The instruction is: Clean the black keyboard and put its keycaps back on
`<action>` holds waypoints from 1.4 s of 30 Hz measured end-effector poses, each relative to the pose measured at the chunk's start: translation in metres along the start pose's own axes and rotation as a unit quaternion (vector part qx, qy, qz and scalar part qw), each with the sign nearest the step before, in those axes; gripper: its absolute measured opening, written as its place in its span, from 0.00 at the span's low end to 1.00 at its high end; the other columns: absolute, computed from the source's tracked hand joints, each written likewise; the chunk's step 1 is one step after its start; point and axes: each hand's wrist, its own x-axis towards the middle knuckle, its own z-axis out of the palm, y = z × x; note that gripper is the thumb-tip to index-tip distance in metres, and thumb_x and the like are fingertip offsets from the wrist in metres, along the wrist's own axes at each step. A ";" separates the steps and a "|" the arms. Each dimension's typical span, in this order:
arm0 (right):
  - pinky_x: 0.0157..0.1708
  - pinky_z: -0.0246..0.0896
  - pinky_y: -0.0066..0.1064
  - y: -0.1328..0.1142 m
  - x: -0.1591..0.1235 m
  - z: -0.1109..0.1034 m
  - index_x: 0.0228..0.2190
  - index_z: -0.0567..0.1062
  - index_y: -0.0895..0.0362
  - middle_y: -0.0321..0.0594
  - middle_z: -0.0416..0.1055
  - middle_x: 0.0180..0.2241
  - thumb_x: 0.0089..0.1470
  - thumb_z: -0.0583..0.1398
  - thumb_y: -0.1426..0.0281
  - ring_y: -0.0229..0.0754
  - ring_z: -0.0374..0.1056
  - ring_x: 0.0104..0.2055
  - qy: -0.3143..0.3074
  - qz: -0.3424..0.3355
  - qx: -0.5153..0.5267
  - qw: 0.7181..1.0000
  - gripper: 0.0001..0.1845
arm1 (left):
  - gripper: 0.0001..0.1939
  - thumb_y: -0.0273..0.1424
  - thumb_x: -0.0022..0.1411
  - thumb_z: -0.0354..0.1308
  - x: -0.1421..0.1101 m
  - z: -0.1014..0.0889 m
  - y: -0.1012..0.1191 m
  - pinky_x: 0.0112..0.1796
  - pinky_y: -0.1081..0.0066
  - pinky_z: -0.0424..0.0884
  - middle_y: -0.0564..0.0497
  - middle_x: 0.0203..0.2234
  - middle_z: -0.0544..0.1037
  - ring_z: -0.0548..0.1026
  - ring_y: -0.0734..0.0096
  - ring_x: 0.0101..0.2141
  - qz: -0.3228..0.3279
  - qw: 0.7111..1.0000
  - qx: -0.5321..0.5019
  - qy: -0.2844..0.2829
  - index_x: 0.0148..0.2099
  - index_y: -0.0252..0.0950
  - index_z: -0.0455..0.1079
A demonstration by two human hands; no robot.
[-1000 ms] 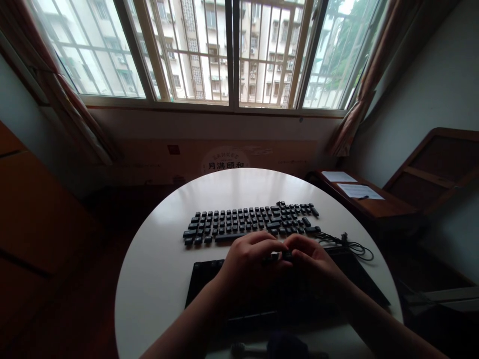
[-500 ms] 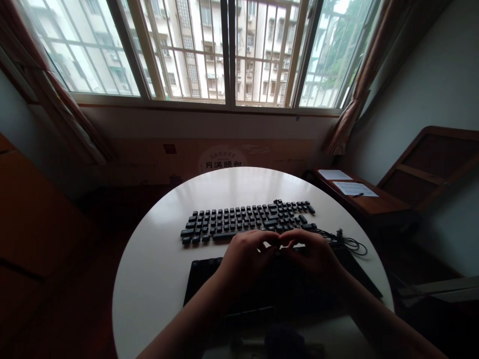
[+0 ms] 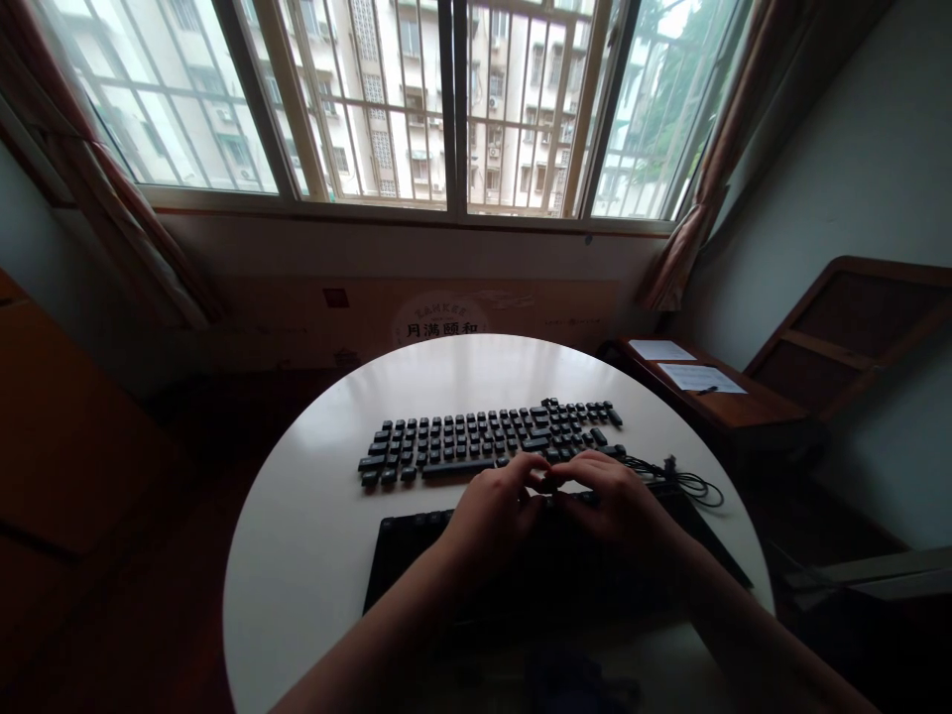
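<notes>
My left hand (image 3: 487, 506) and my right hand (image 3: 617, 496) meet over the back edge of a black keyboard (image 3: 409, 555). Thumbs and forefingers of both are bent in a pinch around a small dark keycap (image 3: 546, 484). Its details are lost in the shade, and the fingers partly cover it. Just beyond the hands, loose black keycaps (image 3: 476, 436) lie in rows laid out like a keyboard, with the long space bar (image 3: 457, 468) in the nearest row. My hands and forearms hide much of the keyboard's middle.
A coiled black cable (image 3: 695, 481) lies on the right of the round white table (image 3: 297, 555). A dark object (image 3: 561, 679) sits at the near edge, too dim to name. Right of the table, papers (image 3: 703, 378) and a pen rest on a wooden chair (image 3: 773, 405). Windows stand behind.
The fingers have shifted a little, and a dark keycap now shows between the fingertips. The view has moved slightly. The rows of keycaps look the same.
</notes>
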 end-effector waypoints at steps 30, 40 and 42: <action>0.45 0.68 0.36 0.045 -0.017 -0.058 0.42 0.82 0.51 0.40 0.80 0.42 0.54 0.64 0.64 0.48 0.74 0.43 -0.167 0.194 -0.024 0.966 0.13 | 0.09 0.31 0.64 0.57 0.002 -0.008 0.007 0.32 0.72 0.65 0.53 0.27 0.78 0.75 0.67 0.30 -0.024 0.991 0.113 -0.064 0.46 0.40 0.75; 0.49 0.64 0.37 0.040 -0.014 -0.053 0.40 0.83 0.50 0.39 0.79 0.42 0.54 0.64 0.65 0.48 0.73 0.45 -0.198 0.192 -0.060 0.959 0.11 | 0.10 0.32 0.64 0.57 0.002 -0.008 0.006 0.32 0.72 0.64 0.53 0.29 0.79 0.76 0.67 0.31 -0.033 0.989 0.126 -0.073 0.46 0.41 0.75; 0.48 0.64 0.37 0.039 -0.014 -0.054 0.41 0.83 0.51 0.40 0.79 0.42 0.55 0.63 0.66 0.48 0.73 0.45 -0.194 0.198 -0.060 0.959 0.12 | 0.10 0.32 0.64 0.57 0.002 -0.008 0.007 0.32 0.72 0.64 0.53 0.28 0.79 0.76 0.67 0.30 -0.032 0.989 0.124 -0.072 0.46 0.41 0.75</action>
